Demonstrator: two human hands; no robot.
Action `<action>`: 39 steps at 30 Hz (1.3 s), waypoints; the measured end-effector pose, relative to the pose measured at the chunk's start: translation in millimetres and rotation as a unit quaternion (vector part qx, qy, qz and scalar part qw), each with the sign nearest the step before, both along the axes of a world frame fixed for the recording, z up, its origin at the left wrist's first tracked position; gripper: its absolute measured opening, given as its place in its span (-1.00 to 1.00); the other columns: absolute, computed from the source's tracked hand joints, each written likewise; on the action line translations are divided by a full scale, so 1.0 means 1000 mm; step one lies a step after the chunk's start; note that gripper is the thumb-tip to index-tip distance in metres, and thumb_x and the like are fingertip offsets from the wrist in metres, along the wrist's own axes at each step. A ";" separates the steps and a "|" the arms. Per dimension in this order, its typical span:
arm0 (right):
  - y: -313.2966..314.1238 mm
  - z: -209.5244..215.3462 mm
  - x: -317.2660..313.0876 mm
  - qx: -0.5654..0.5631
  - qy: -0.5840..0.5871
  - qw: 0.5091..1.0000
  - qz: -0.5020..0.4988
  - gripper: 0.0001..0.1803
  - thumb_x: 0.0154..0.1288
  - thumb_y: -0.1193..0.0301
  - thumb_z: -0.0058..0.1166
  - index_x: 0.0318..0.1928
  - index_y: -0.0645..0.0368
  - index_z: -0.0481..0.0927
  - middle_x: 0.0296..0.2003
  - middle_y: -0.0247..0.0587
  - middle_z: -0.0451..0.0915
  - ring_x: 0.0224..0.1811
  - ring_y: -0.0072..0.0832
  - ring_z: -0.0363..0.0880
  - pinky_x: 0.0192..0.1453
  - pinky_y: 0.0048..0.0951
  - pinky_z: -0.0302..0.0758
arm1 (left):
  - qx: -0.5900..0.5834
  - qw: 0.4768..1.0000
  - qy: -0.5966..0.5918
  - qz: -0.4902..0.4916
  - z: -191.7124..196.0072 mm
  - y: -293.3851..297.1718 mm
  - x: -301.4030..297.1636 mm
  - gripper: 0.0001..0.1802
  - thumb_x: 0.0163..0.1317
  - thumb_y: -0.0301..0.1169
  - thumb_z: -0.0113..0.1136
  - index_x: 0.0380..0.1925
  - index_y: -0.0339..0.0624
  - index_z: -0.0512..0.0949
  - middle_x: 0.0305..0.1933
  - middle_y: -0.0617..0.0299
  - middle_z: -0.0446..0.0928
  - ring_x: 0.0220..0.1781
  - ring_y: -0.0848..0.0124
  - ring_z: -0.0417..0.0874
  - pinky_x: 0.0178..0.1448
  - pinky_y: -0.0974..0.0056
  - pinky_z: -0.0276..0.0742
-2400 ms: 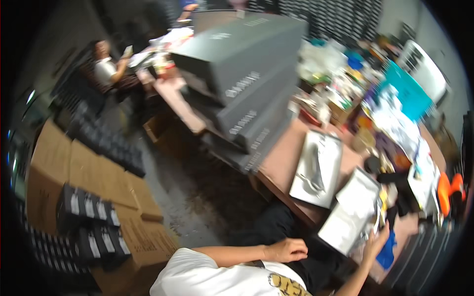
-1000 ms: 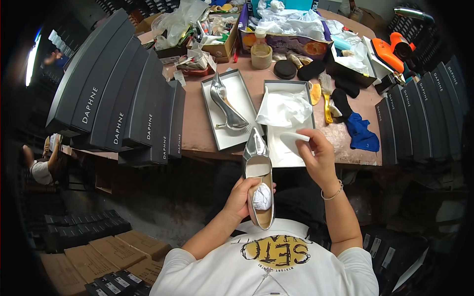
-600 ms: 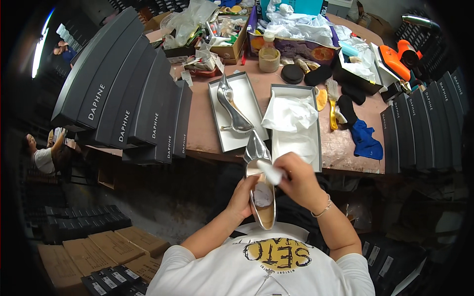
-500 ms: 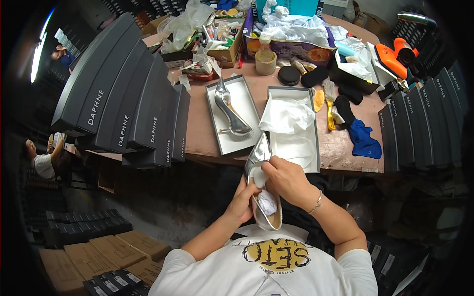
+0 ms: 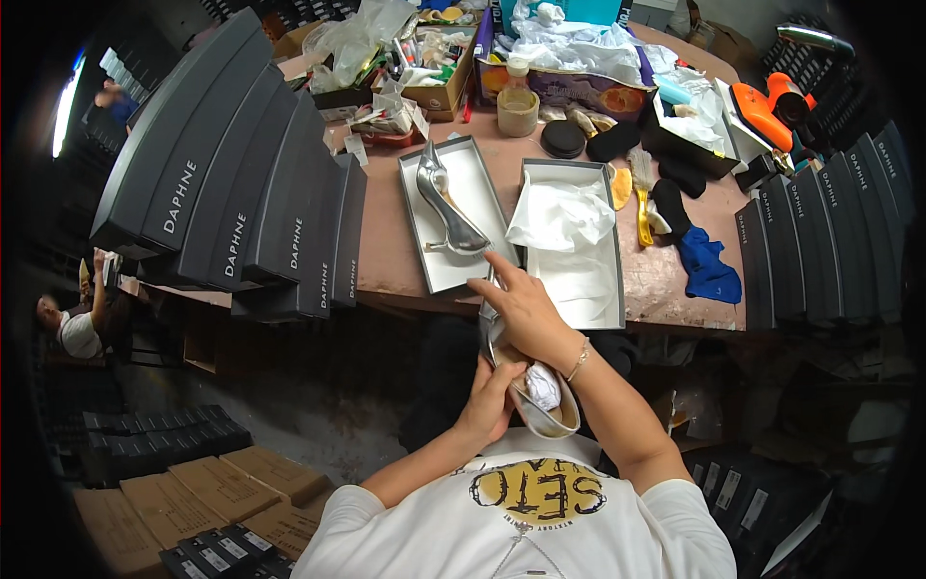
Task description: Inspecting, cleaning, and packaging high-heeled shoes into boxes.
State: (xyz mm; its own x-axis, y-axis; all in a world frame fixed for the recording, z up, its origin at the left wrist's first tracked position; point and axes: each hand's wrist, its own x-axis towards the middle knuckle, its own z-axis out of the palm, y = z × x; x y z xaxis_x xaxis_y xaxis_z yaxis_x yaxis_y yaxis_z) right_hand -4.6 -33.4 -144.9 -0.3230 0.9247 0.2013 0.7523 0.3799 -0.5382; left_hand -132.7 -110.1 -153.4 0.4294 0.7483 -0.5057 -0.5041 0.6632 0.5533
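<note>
silver shoe (image 5: 529, 386) between both hands | left hand (image 5: 490, 403) cups its side | right hand (image 5: 521, 311) lies half-open over its toe, grip seemingly loose

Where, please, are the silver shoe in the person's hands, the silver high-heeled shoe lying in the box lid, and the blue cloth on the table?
silver shoe in hand (image 5: 558, 417), head view, on its rim beside the paper stuffing.
silver high-heeled shoe in box lid (image 5: 451, 224), head view, on its arched side.
blue cloth (image 5: 707, 266), head view, on its middle fold.

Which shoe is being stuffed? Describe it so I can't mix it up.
Below the table edge, both hands hold a silver heel: left hand beneath, right hand on top. Unlike the silver heel in the box lid, it has white paper inside.
</note>
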 end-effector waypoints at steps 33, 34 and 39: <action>-0.053 0.029 0.005 0.040 0.046 0.997 -0.038 -0.81 0.02 0.55 0.16 -0.28 0.17 0.56 -0.28 -0.17 0.51 -0.20 -0.22 0.53 -0.15 -0.35 0.52 | 0.081 0.996 0.013 0.034 0.002 0.019 -0.009 -0.55 0.42 -0.18 -0.13 0.23 -0.08 0.21 0.13 0.15 0.41 0.19 0.35 0.46 0.28 0.18 0.41; -0.054 0.029 0.007 0.049 0.056 0.997 -0.013 -0.82 0.03 0.52 0.17 -0.29 0.17 0.56 -0.30 -0.18 0.51 -0.23 -0.23 0.52 -0.17 -0.34 0.51 | 0.074 0.997 -0.002 0.021 0.000 0.022 -0.014 -0.58 0.40 -0.27 -0.12 0.22 -0.07 0.21 0.14 0.15 0.39 0.20 0.35 0.45 0.25 0.20 0.43; -0.042 0.022 0.013 0.105 0.003 0.994 -0.043 -0.78 -0.01 0.44 0.20 -0.29 0.11 0.51 -0.29 -0.23 0.47 -0.24 -0.28 0.48 -0.21 -0.32 0.43 | 0.100 0.994 0.034 0.022 -0.009 0.020 0.001 -0.51 0.40 -0.26 -0.09 0.28 -0.05 0.15 0.17 0.17 0.34 0.23 0.37 0.40 0.29 0.24 0.37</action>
State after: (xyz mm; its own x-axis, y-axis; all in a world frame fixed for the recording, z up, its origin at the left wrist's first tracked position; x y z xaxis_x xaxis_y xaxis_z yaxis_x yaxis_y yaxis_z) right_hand 8.4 -75.1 -123.3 -0.2418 0.8864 0.3948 0.7837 0.4183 -0.4592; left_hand -131.7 -89.9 -162.3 0.3646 0.8535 -0.3723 -0.4864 0.5155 0.7055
